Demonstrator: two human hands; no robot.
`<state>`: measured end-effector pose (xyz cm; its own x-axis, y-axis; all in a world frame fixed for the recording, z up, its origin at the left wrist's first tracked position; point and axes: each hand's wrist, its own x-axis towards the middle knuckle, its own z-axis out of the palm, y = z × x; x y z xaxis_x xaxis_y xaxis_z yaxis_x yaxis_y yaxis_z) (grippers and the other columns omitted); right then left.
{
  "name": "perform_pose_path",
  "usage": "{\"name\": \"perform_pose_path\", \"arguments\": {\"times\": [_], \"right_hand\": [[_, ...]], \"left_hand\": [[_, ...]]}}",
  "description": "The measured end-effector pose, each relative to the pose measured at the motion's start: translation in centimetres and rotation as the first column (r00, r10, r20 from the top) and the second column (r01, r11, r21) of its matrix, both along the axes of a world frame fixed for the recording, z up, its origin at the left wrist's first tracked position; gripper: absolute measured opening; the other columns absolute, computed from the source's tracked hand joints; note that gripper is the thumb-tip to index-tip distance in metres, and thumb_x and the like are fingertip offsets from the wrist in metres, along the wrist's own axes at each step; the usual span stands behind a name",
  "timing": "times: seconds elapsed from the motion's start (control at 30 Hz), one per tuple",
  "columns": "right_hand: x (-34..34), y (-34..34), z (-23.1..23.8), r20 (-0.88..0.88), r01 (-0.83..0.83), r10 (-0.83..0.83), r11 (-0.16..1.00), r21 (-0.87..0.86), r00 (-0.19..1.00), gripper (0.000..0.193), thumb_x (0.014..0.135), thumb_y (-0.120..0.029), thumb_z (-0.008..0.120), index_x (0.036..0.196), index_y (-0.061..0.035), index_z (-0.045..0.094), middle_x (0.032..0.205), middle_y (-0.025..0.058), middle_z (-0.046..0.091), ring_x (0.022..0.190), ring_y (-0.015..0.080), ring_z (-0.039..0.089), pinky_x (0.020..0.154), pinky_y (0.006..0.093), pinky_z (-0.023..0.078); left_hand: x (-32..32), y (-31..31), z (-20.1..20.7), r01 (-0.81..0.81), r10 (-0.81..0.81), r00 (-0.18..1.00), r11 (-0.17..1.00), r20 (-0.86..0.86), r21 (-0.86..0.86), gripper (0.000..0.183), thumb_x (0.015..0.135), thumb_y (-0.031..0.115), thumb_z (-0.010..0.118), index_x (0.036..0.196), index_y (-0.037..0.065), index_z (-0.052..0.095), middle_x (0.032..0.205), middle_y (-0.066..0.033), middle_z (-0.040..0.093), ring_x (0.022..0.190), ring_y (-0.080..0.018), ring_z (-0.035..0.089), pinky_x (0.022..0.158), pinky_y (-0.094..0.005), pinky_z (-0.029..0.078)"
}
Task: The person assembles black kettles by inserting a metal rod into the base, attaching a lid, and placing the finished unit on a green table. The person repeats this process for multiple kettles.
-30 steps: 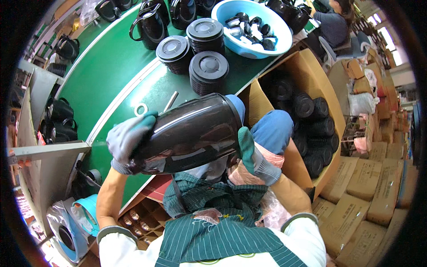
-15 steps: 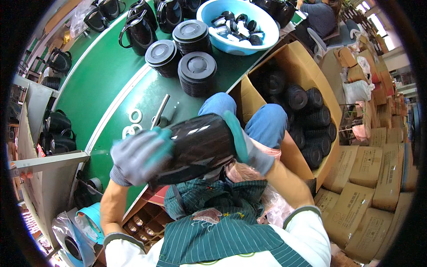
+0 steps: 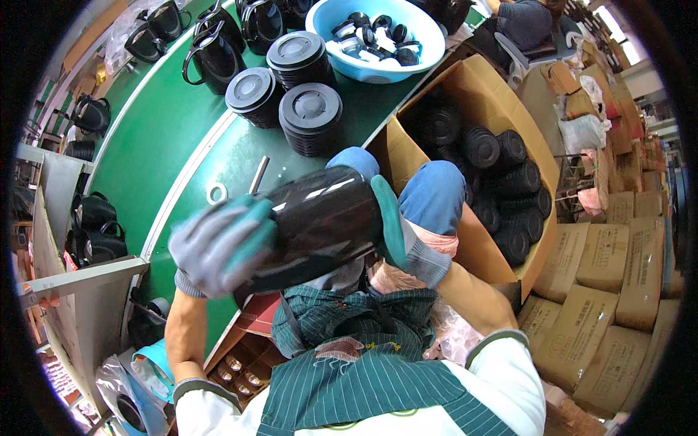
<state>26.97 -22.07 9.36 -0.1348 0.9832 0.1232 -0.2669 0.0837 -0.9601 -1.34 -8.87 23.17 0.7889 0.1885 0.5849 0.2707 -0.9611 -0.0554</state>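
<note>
A glossy black jug lies on its side across my lap, its handle not visible. My left hand, in a grey and teal glove, is closed round its left end and smeared by motion. At the other end, my gloved right hand grips the jug with the palm against it. Just beyond my left hand, a white ring lies on the green table, near an upright metal rod. Stacks of round black discs stand farther back.
Black jugs with handles stand at the back, beside a light blue basin of small black and white parts. On my right is an open cardboard box of ribbed black parts. Closed cartons are stacked farther right.
My left hand still moves at the jug's left end, which it now covers together with some of the white rings. The jug stays between both hands. The whole view has shifted slightly.
</note>
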Motion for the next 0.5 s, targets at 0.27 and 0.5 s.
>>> {"name": "perform_pose_path", "arguments": {"times": [0.27, 0.5], "right_hand": [[0.8, 3.0, 7.0, 0.449, -0.103, -0.344, 0.689, 0.717, 0.825, 0.098, 0.095, -0.071, 0.048, 0.162, -0.0025, 0.028, 0.167, 0.0278, 0.02, 0.155, 0.0454, 0.02, 0.124, 0.0562, 0.021], [-0.5, 0.3, 8.4, 0.09, 0.191, -0.217, 0.952, 0.238, 0.972, 0.084, 0.104, -0.056, 0.048, 0.165, -0.0042, 0.021, 0.17, 0.0198, 0.021, 0.157, 0.0355, 0.022, 0.127, 0.047, 0.018]], "left_hand": [[-6.2, -1.2, -18.2, 0.602, 0.579, 0.762, -0.468, 0.29, -0.648, 0.06, 0.104, 0.042, 0.05, 0.147, 0.001, 0.047, 0.148, -0.0218, 0.053, 0.13, -0.0345, 0.059, 0.11, -0.0516, 0.049], [-3.7, -0.2, -13.1, 0.203, 0.519, 0.807, 0.203, 0.281, -0.958, 0.04, 0.09, 0.018, 0.072, 0.124, -0.003, 0.065, 0.125, -0.0191, 0.07, 0.108, -0.0271, 0.07, 0.096, -0.0412, 0.057]]}}
